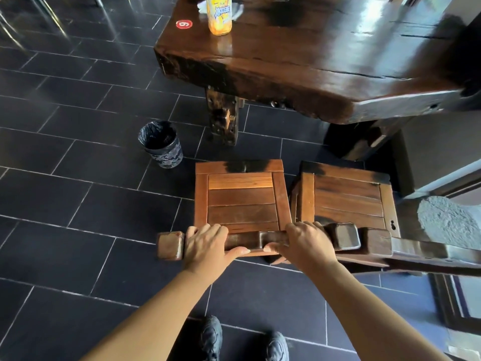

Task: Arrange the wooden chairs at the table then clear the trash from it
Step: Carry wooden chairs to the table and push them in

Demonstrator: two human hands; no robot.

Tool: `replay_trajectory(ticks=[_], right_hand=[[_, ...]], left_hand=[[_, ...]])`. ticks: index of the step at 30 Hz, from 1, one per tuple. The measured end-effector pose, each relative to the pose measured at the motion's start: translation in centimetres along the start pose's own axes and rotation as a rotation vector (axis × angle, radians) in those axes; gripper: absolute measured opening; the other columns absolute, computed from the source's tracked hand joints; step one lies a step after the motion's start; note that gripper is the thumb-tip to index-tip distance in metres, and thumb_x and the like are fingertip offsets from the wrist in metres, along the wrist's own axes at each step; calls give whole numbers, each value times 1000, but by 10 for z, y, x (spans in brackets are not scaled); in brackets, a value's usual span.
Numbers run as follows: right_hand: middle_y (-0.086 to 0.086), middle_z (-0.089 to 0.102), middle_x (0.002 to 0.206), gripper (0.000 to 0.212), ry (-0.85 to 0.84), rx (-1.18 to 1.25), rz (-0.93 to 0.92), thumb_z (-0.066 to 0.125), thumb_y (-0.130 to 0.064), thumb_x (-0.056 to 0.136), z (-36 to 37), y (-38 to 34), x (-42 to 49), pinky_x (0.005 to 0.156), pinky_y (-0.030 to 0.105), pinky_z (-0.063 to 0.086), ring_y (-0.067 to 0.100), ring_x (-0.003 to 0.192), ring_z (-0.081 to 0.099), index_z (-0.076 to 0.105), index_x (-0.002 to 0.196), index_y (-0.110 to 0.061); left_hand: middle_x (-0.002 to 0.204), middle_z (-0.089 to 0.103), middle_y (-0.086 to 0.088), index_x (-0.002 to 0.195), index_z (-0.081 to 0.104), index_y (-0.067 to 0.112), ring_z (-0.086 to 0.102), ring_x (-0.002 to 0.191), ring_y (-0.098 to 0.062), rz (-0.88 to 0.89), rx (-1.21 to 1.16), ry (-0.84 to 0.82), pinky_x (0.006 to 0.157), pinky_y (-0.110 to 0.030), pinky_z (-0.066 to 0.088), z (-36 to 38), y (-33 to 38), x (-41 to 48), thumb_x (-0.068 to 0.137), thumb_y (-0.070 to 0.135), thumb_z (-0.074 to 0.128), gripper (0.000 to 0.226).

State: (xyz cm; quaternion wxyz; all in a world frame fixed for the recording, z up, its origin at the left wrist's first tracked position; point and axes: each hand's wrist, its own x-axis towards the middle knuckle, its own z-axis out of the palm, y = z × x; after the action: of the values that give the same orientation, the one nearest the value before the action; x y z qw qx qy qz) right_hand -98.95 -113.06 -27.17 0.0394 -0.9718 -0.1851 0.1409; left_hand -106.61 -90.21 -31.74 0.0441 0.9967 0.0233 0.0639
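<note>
A wooden chair [242, 199] with a slatted seat stands on the floor in front of me, facing the dark wooden table [325, 56]. My left hand [207, 243] and my right hand [304, 241] both grip its top back rail. A second wooden chair [348, 199] stands right beside it, closer to the table's near corner. On the table's far left stands a yellow drink bottle [219, 14], with a white crumpled wrapper [235, 9] behind it.
A small bin [161, 144] with a black liner stands on the dark tiled floor, left of the table leg [222, 118]. A red round sticker [184, 24] marks the tabletop. My black shoes [244, 345] show at the bottom. A wall and door frame lie to the right.
</note>
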Motion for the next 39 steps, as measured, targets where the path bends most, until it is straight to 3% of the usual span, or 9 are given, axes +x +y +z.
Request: replay_trajectory(ticks=[7,12,22,27,32,39], right_hand=[[2,72,101,65,-4,41,71,60,-76,75,-6,-5,-5,94,34,43,24,102,64,68,104,-18],[3,71,96,60,6,67,138,63,-73,76,-12,-12,-3,88,33,44,25,99,64,69,98,-18],[0,72,92,65,22,39,185,55,-81,75,-4,-12,9,96,34,42,22,93,65,66,90,-19],[2,71,92,64,49,45,155,57,-79,76,-5,-12,9,93,36,42,25,94,65,68,94,-19],[0,68,97,88,35,-5,123,23,-91,68,8,-8,11,96,38,42,24,100,63,64,101,-21],[-3,64,110,75,-8,-43,123,39,-87,77,6,-10,10,101,37,38,21,111,58,58,111,-23]], left_hand=[[78,65,9,78,63,24,60,75,-20,48,-8,-19,73,-40,41,0,-4,9,78,85,37,66],[76,63,10,76,63,24,57,74,-19,80,-44,-34,76,-39,41,5,-13,26,76,88,37,70],[75,62,11,77,63,25,57,73,-18,168,-35,-34,74,-39,40,6,-22,51,78,87,36,68],[76,63,10,78,63,24,57,74,-19,176,-21,-67,75,-39,40,5,-23,54,78,88,34,70],[76,63,8,78,61,22,57,74,-19,189,25,-103,74,-40,41,2,-21,53,79,86,34,69],[103,66,8,100,63,24,57,100,-17,133,33,-290,95,-41,36,-19,-14,56,81,86,31,72]])
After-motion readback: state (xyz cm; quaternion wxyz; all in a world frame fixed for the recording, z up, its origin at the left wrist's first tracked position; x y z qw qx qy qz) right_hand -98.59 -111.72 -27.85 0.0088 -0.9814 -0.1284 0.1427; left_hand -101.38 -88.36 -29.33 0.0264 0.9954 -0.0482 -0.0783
